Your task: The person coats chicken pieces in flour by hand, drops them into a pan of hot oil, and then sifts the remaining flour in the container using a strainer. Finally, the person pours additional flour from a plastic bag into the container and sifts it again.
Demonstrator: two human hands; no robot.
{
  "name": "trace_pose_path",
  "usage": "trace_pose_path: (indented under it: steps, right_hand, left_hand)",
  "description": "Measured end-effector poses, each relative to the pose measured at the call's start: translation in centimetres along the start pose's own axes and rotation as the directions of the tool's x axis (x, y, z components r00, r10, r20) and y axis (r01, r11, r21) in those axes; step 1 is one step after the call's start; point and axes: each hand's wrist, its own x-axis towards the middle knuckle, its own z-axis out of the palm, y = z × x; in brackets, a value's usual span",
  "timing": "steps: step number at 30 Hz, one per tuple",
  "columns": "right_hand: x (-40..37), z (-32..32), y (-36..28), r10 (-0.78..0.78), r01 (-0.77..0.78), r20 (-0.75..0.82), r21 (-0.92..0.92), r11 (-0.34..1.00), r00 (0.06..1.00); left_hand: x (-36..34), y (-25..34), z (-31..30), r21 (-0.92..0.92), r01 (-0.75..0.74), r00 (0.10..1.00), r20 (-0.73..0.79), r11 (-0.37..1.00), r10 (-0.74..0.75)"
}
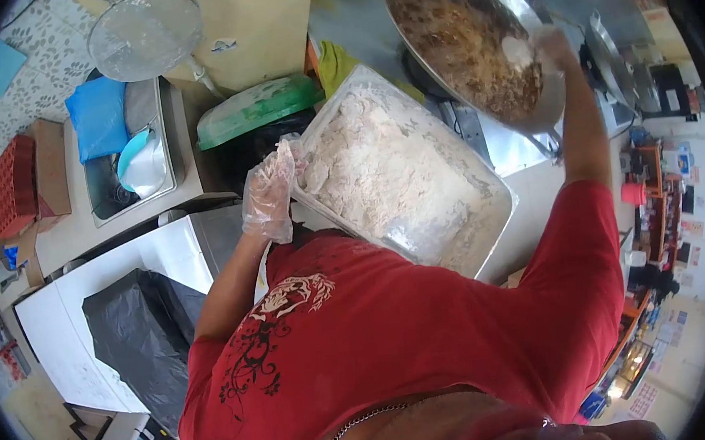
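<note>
My right hand (554,47), in a clear plastic glove, reaches over a wide metal pan (542,15) of bubbling brown oil. At its fingertips is a pale flour-coated piece of food (518,53), held low over the oil. My left hand (266,196), also gloved and dusted with flour, is at the left edge of a large clear tub (500,228). Its fingers are curled in, and what they hold, if anything, is hard to make out among the flour. White flour (389,158) with lumps in it fills much of the tub.
A round strainer (145,33) is at the upper left, near a green lid (259,111). Further left, a sink (176,164) holds a bowl and a blue bag (100,116). A black plastic bag (140,335) lies on a white surface. Another pan (606,55) stands right.
</note>
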Motion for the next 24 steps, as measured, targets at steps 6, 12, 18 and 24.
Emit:
trace_pose_path:
  steps: [6, 12, 18, 24]
  right_hand:
    - [-10.1, -14.5, 5.8, -0.015, 0.009, -0.064, -0.086, 0.996, 0.998]
    - [-19.8, -22.3, -2.9, 0.062, 0.032, -0.328, 0.275, 0.961, 0.943]
    - [-17.8, -23.8, -25.7, -0.007, 0.401, -0.424, 0.851, 0.340, 0.906]
    - [-5.5, -19.4, -45.3, 0.007, -0.175, 0.181, 0.942, 0.285, 0.983]
  left_hand:
    - [4.5, -3.3, 0.8, 0.659, -0.308, 0.936, 0.340, 0.686, 0.093]
    - [7.9, -7.6, 4.0, 0.773, -0.356, 0.896, 0.442, 0.525, -0.044]
    - [9.4, -4.1, 7.7, 0.895, -0.406, 0.802, 0.446, 0.186, -0.397]
    - [10.4, -12.6, 5.8, 0.848, -0.452, 0.863, 0.494, 0.277, -0.106]
